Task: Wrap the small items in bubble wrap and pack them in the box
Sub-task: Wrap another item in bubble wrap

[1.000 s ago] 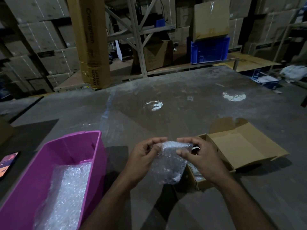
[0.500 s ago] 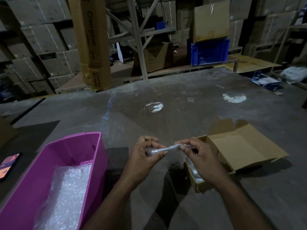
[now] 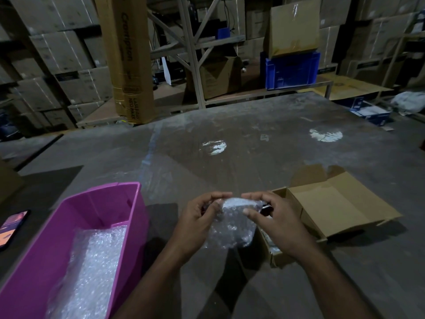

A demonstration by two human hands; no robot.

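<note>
Both hands meet just below the middle of the frame, above the grey table, and pinch the top edge of a piece of bubble wrap. The left hand has its fingers curled over the wrap's upper left corner with the thumb pressing from the near side. The right hand grips the upper right corner the same way, thumb in front and fingers curled behind. The wrap hangs down from that held edge as a loose, crinkled sheet; whether an item lies inside it cannot be told.

Just to the right of the hands, partly hidden behind the right wrist, sits an open cardboard box with its lid flap lying back flat toward the right edge of the frame. Something pale shows inside it, too dim to make out.

At the lower left stands a pink plastic bin holding more bubble wrap. A phone with a lit screen lies at the far left edge. Stacked cartons, a metal rack and a blue crate fill the top of the frame.
</note>
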